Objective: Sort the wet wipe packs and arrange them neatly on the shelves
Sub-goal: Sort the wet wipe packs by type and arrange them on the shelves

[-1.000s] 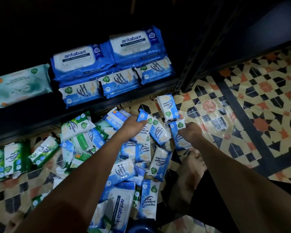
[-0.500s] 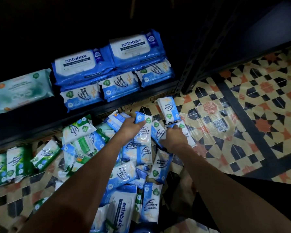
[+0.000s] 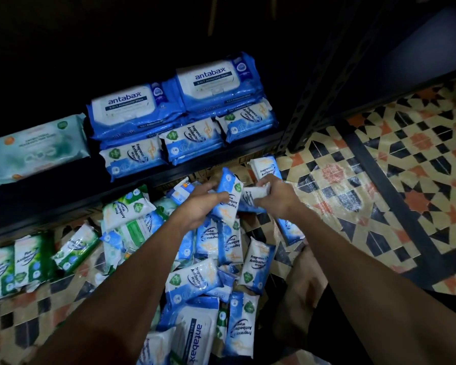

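Nearest to us, below our wrists, a heap of wipe packs (image 3: 195,280) is lying on the patterned tile floor (image 3: 379,196). A big blue and white pack reading "antabax" (image 3: 195,335) is sitting at the near end of it, and small blue packs reading "Fragrance Free Antibacterial Wipes" are overlapping each other up towards our fingers.

We are holding our left hand (image 3: 198,206) over the heap, its fingers curled round one small blue pack (image 3: 228,198) with the same writing. Our right hand (image 3: 277,196) is just beside it, fingers clamped on a white-sided pack (image 3: 256,192) that is touching the blue one. Another small blue pack (image 3: 265,167) is lying just beyond the right hand.

Left of the left hand, green packs (image 3: 124,209) reading "Pine Antibacterial" are lying mixed into the heap, and more green ones (image 3: 16,264) are standing in a row further left.

Beyond our fingers, the dark shelf (image 3: 63,204) is carrying three small blue packs (image 3: 190,143) in a front row, two large blue "antabax" packs (image 3: 174,101) behind them, and a pale teal pack (image 3: 40,148) to their left, its writing too faint to read.
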